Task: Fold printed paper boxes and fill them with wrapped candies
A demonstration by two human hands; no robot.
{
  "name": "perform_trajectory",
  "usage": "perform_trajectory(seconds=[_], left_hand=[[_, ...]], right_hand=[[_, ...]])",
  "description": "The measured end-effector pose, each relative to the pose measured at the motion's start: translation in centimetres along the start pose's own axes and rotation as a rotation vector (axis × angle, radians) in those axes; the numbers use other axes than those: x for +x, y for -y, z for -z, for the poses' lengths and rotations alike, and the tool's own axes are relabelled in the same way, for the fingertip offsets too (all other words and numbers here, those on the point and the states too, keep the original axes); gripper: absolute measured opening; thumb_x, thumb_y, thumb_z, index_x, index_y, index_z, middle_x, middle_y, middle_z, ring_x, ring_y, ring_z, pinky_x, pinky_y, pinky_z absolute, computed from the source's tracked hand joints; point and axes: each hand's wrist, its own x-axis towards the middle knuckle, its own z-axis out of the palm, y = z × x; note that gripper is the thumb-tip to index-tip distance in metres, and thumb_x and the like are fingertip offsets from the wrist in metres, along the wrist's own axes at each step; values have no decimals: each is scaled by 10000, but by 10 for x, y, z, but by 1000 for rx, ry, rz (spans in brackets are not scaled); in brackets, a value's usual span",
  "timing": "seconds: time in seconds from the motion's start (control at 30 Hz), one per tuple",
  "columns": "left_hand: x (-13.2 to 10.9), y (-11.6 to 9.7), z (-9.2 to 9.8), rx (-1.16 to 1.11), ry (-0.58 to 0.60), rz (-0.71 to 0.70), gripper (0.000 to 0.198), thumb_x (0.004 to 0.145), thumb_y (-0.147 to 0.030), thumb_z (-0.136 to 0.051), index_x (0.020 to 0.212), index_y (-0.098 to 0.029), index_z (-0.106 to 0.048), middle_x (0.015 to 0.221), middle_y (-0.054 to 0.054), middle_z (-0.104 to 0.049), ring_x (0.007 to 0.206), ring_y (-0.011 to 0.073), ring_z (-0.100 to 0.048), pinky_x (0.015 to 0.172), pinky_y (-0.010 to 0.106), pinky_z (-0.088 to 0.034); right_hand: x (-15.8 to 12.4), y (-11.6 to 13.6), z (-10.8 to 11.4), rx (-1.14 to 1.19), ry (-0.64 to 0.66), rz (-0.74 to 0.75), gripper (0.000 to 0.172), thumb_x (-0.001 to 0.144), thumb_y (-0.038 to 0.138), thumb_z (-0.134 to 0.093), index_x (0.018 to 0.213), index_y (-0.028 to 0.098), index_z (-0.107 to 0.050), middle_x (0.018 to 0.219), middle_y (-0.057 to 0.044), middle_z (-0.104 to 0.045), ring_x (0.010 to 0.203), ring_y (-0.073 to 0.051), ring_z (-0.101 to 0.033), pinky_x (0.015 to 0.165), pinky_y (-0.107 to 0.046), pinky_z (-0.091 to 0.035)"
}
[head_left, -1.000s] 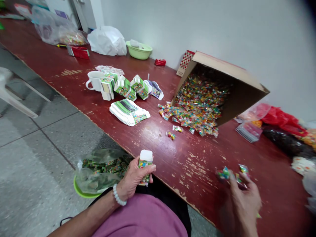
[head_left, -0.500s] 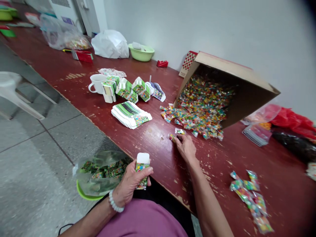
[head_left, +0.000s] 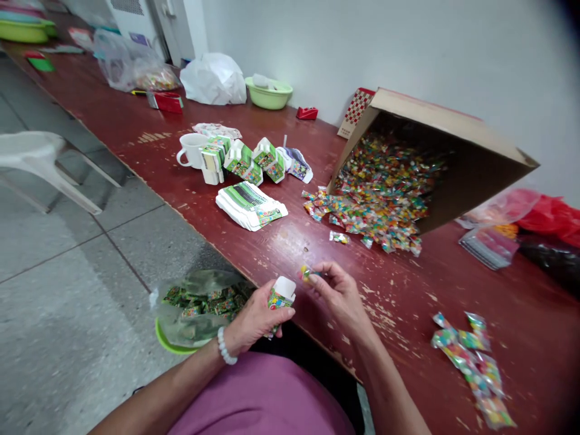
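at the frame's lower centre, the left hand (head_left: 254, 318) gripped a small box (head_left: 281, 292), its lower part mostly covered; nearby, the right hand (head_left: 339, 296) pinched a blurred candy packet (head_left: 304, 273), one end hidden.

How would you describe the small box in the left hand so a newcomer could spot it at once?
Find the near edge of the dark red table, then the left hand with a pale bead bracelet at its wrist. That hand grips a small green printed box. Unlike the green boxes near the white mug, it is held, its white flap raised.
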Motion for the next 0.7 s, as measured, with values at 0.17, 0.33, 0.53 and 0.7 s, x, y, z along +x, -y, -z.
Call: perform_trajectory(seconds=[0.17,0.33,0.53,0.7], left_hand=[[-7,-7,-3,147,103,-58,326,761,-232,-652,1051,-182,-511,719,-62,-539,443,62,-504,397,181,-424],[-12,-12,-5,173,146,-62,334,745,-179,-613,1060,-182,-502,734,-57,-551,448,61,-518,402,177,-428],[-22,-15,-7,31,185,-57,384,751,-243,-697,1082,-185,-509,734,-49,-580,438,65,-531,384,158,-391],[-24,-13,-6,-300,145,5,433,844,-557,-618,1036,-171,-587,728,11,-652,461,103,-585,418,193,-442]], right_hand=[[-24,26,-1,-29,213,158,124,921,250,-565,970,221,-675,909,-27,-649,813,-161,-616,750,-280,-482],[-28,19,-3,48,170,18,397,847,237,-661,1231,245,-562,846,8,-676,691,-148,-614,650,-267,-493],[-31,31,-3,47,63,76,125,890,300,-625,917,203,-698,847,-27,-660,761,-167,-631,704,-286,-504],[-44,43,-4,-57,64,232,182,936,307,-569,976,247,-736,987,-55,-584,900,-183,-614,795,-315,-519]])
